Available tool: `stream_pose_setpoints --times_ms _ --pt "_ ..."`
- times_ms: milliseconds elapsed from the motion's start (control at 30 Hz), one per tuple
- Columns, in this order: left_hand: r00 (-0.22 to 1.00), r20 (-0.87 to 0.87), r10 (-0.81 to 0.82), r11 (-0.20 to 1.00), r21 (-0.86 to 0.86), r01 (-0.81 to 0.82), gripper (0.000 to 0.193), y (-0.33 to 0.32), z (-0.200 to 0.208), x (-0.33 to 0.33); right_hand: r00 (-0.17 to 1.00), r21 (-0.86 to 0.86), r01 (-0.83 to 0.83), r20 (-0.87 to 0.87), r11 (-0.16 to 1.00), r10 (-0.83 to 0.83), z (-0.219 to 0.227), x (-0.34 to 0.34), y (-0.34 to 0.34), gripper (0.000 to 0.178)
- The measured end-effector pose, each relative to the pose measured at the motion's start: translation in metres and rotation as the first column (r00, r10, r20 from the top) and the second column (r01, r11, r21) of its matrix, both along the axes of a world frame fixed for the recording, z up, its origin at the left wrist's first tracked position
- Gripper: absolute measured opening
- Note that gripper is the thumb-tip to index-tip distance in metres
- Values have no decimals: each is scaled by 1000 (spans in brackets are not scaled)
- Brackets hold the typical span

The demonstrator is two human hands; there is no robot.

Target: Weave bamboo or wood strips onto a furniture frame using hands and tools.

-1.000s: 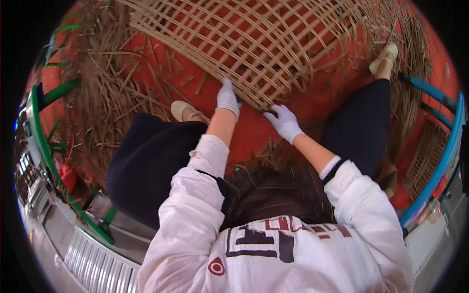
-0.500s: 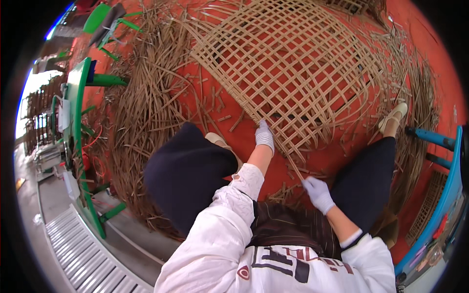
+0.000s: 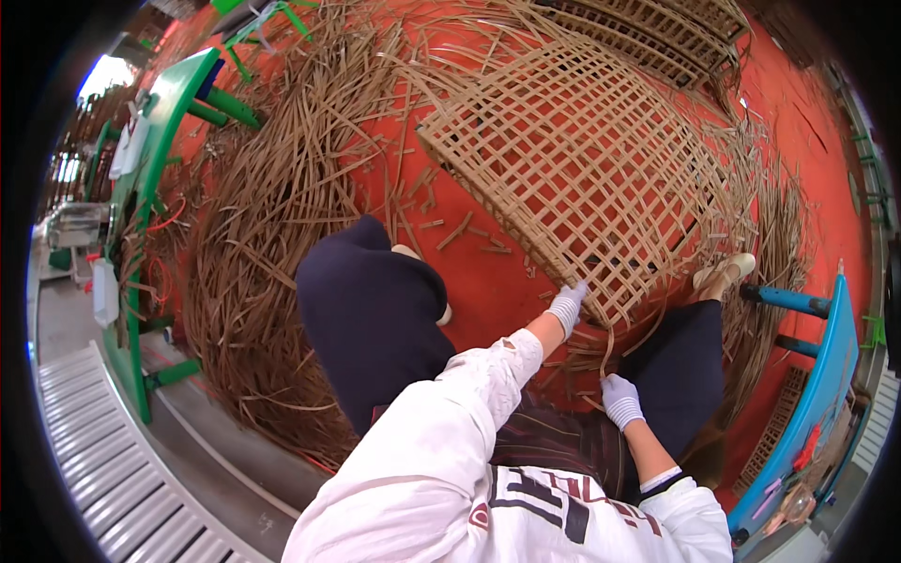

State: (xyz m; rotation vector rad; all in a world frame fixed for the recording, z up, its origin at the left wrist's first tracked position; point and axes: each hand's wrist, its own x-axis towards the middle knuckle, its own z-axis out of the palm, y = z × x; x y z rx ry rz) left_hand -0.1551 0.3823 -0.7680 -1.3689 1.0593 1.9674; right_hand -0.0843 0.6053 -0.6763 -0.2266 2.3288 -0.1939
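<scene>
A large open-weave lattice panel (image 3: 572,155) of flat tan strips lies before me, tilted, with a dark frame showing along parts of its edge. My left hand (image 3: 569,308), in a white glove, is closed on the panel's edge close to its near corner. From that corner a tan strip (image 3: 610,349) bends down toward my lap. Its end is pinched in my right hand (image 3: 621,401), also gloved, just below the corner. The fingertips of my left hand are partly hidden by the weave.
Heaps of loose brown strips (image 3: 291,188) cover the red floor left, more (image 3: 774,249) lie right. Woven racks (image 3: 648,38) stand at the far side. A green table (image 3: 155,188) and roller conveyor (image 3: 122,469) are left, a blue table (image 3: 817,403) right. My knees flank the panel's near side.
Both hands have come nearer to me, the left one also moving right along the panel's edge. The panel has shifted and turned in view. The strip, straight before, now curves.
</scene>
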Motion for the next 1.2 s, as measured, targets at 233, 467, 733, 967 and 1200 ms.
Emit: stream_pose_setpoints --times_ms 233,467,733,967,1200 --pt "770 -165 -617 725 -500 474 54 -17 -16 7 998 186 -68 6 980 68 -9 -38 10 29" --pt "904 238 -355 496 -772 398 23 -208 -49 -13 997 321 -60 64 945 42 -12 -52 15 30" --pt "480 669 -567 -55 -613 788 37 -328 -37 -47 905 523 -336 -51 783 422 -24 -61 -1 25" --pt "173 775 -607 -374 -471 799 51 -388 -10 -88 916 57 -236 -322 970 242 -45 -80 -60 25" --pt "882 95 461 784 -509 -355 61 -393 -94 -112 960 31 -21 -278 999 29 -72 -75 -65 34"
